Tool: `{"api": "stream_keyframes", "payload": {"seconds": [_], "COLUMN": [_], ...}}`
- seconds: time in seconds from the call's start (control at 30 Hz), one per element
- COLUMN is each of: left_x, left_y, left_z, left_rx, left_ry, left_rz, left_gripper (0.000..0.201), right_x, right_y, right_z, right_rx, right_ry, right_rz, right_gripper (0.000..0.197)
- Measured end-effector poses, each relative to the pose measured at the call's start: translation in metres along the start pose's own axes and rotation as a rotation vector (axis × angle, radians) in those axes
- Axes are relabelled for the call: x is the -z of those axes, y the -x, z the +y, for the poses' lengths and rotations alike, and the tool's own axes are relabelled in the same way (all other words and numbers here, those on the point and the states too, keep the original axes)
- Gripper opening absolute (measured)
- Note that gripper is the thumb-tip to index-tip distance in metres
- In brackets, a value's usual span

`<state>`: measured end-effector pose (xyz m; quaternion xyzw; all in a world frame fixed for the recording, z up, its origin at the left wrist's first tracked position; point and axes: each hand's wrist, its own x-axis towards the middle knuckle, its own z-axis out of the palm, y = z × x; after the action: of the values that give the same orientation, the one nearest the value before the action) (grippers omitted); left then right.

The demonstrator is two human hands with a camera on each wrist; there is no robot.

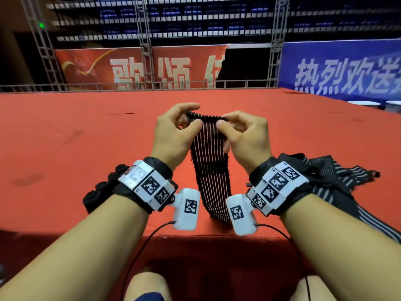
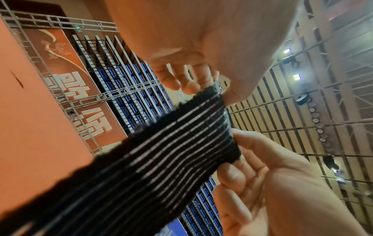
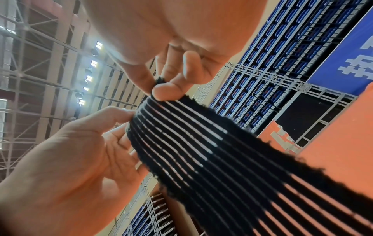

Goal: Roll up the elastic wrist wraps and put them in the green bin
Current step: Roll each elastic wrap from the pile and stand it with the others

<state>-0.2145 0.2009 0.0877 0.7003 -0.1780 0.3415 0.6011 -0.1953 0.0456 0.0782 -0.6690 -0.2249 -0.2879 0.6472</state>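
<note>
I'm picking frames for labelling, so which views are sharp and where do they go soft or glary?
Head view: wrap and both hands, left hand and right hand, are sharp; straight trusses bow at the edges. Left wrist view: near end of the wrap blurs at bottom left, ceiling lamps glare. Right wrist view: stripes crisp at the grip, soft toward the lower right.

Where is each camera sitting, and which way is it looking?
Head: worn up high, looking forward and down at the red table; shows both forearms, left hand and right hand pinching the striped wrap.
Left wrist: looks along the left hand up toward the ceiling; right hand shows too.
Right wrist: looks along the right hand upward; left hand shows.
Shared: all three show the wrap and both hands.
</note>
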Motion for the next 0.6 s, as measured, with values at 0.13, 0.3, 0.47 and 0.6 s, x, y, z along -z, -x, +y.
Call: {"api": "stream_keyframes", "payload": {"seconds": [0.13, 0.3, 0.47, 0.6], "left_x": [0.003, 0.002, -0.001, -0.006], "left_y": [0.001, 0.002, 0.003, 0.012], "left_z": [0.014, 0.023, 0.013, -0.001], "left_rx": [-0.015, 0.020, 0.136, 0.278], "left_ry": [0.056, 0.162, 0.158, 0.188], "left_rz": [-0.048, -0.111, -0.075, -0.104], "left_gripper": [0.037, 0.035, 0.022, 0.020], "right_x": [-0.004, -0.004, -0.004, 0.001], "right_y": [-0.005, -0.010, -0.006, -0.003], "right_z": [-0.010, -0.013, -0.004, 0.009], "right_rx": [-0.008, 0.016, -0.077, -0.160], "right_ry": [0.002, 0.010, -0.030, -0.043], "right_rz": [0.071, 0.072, 0.060, 0.012], "right_gripper": [0.012, 0.019, 0.018, 0.014]}}
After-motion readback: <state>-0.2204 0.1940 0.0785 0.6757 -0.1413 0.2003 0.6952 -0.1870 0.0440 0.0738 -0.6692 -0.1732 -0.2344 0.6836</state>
